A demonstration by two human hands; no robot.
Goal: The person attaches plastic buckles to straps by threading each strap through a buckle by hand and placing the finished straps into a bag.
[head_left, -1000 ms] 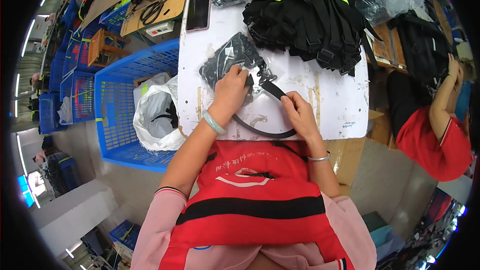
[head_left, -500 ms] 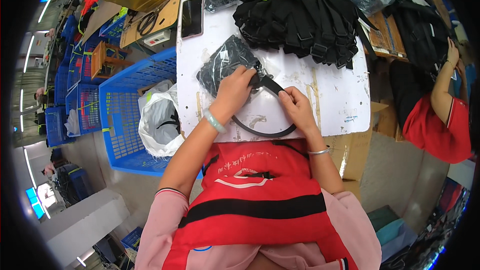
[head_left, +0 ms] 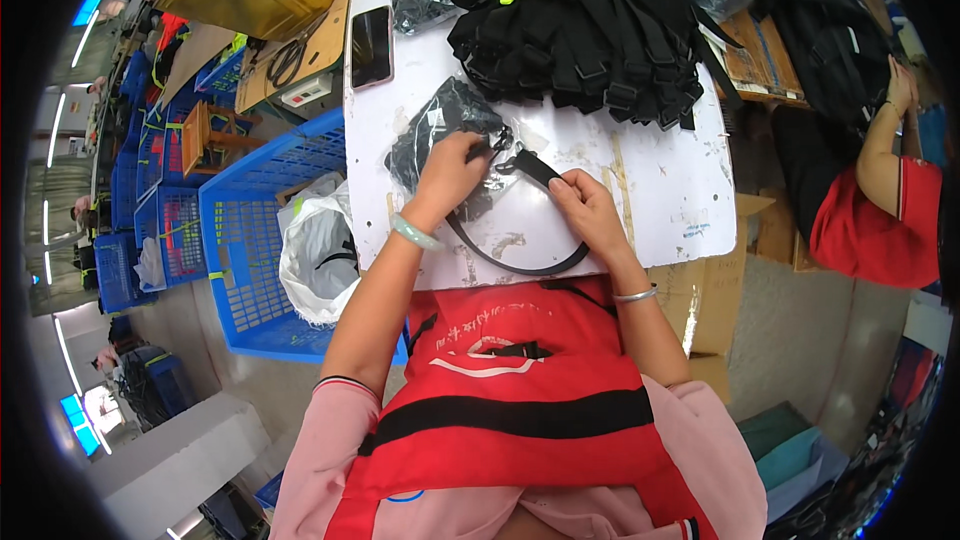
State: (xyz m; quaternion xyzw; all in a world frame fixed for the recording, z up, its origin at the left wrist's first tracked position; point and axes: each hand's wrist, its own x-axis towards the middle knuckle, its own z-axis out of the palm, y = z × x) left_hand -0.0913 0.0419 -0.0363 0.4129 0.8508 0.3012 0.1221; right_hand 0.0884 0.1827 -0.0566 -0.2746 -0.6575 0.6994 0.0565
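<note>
A black webbing strap [head_left: 520, 268] curves in a loop over the near part of the white table, with a black plastic fitting at its upper end. My right hand [head_left: 594, 215] pinches the strap between thumb and fingers, a little below that end. To the left, a clear plastic bag [head_left: 432, 120] full of small black plastic parts lies on the table. My left hand [head_left: 452, 178] is at the bag's right side with its fingers curled. Small black pieces show by those fingertips, but what they grip is hidden.
Beyond my hands lies a big bundle of black straps [head_left: 580, 50] tied with yellow ribbon. A phone [head_left: 372, 46] sits at the white table's [head_left: 660, 210] left edge. A blue crate [head_left: 250, 280] holding a white sack [head_left: 318, 250] stands at left; a co-worker's arm [head_left: 885, 155] is at right.
My left hand has come away from the strap's end and moved slightly left to the bag, leaving the fitting in plain sight. My right hand keeps its hold on the strap.
</note>
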